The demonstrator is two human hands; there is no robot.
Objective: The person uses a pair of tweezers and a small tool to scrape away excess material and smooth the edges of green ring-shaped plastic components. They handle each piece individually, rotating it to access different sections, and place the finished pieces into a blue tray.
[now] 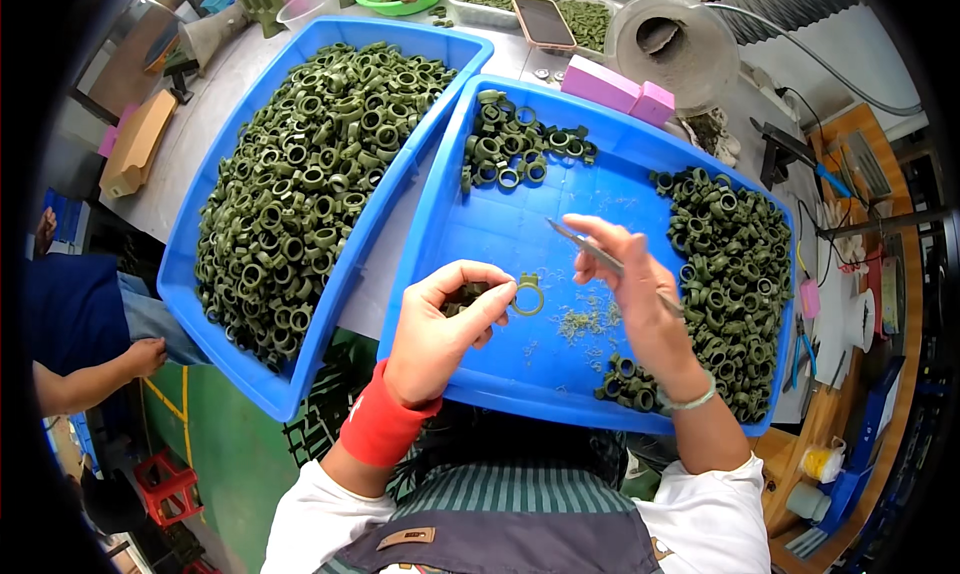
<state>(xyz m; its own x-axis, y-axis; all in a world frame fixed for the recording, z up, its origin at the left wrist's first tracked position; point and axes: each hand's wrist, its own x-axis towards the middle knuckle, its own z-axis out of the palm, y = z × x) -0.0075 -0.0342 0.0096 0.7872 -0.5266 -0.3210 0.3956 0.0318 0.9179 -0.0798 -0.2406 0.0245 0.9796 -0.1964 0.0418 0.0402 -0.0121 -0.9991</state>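
Observation:
My left hand [454,315] pinches a green ring-shaped part [529,298] between thumb and forefinger; more dark green rings show inside the curled palm. To its right my right hand [637,285] holds a thin metal craft knife or scraper [592,253], its tip pointing up and left. Both hands are above a blue plastic tray [480,232]. Within the tray, green rings are piled at the far left corner [517,142] and along the right side [727,289], with a small cluster [628,382] near the front edge. Fine green shavings [585,320] lie between the hands.
Left of the tray stands another blue tray [319,371] heaped with green rings. Pink blocks [600,84], a phone [544,23], plastic tubs and a round clear duct hood [675,48] are behind. Blue-handled pliers [804,352] lie at right. Another person [82,319] is at far left.

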